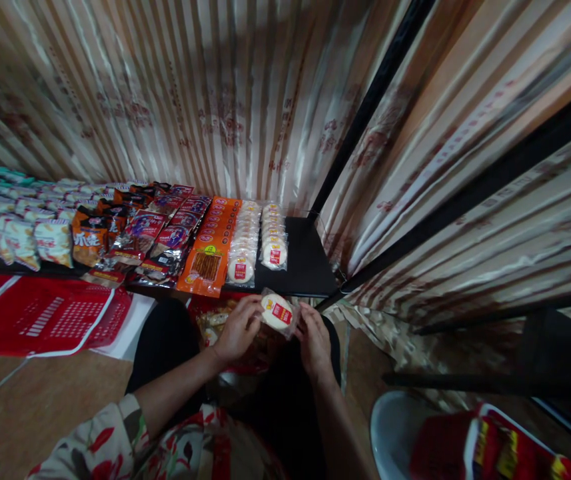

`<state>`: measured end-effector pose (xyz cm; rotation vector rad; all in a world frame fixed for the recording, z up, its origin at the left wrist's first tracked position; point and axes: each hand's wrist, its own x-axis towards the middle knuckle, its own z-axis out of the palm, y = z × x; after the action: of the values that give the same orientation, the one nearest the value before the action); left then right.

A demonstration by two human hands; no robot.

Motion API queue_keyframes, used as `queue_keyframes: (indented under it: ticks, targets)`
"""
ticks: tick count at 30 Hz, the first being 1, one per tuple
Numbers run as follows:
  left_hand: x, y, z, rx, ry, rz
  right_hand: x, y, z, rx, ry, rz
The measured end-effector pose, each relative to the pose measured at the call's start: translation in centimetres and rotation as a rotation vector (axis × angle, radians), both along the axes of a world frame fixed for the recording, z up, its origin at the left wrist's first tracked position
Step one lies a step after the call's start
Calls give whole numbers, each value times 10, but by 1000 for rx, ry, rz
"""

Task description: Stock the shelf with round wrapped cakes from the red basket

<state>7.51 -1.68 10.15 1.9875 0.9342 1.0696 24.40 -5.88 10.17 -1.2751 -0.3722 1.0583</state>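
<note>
A round white cake in clear wrapping (pixel 278 312), with a red label, is held between my two hands above my lap. My left hand (pixel 239 331) grips the wrapper's left edge with thumb and fingers. On the opposite edge, my right hand (pixel 314 339) pinches the wrapper. Just beyond, matching wrapped cakes stand on the black shelf (pixel 310 257) in two overlapping rows: a left row (pixel 241 265) and a shorter right row (pixel 275 252). Beside them lie long orange snack packets (pixel 208 253).
Dark red snack packets (pixel 148 230), orange-black bags (pixel 90 240) and white bags (pixel 52 240) fill the shelf's left part. A red basket (pixel 110 313) is below it. Black poles (pixel 370 107) and a striped curtain (pixel 245 100) stand behind. A pale basin (pixel 388 427) is at lower right.
</note>
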Motion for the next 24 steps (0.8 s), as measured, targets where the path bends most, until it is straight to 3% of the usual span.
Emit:
queue_keyframes:
  ticks: [6,11,15,24]
  targets:
    - [0,8,15,7,54,-151,11,8,-1,-72,-156,330]
    - [0,18,19,-4,61,-166,22,14,1,-53,-224,502]
    - [5,29,21,-8,77,-134,22,20,0,-23,-224,493]
    - [21,44,20,47,199,26,17,44,0,40,-213,291]
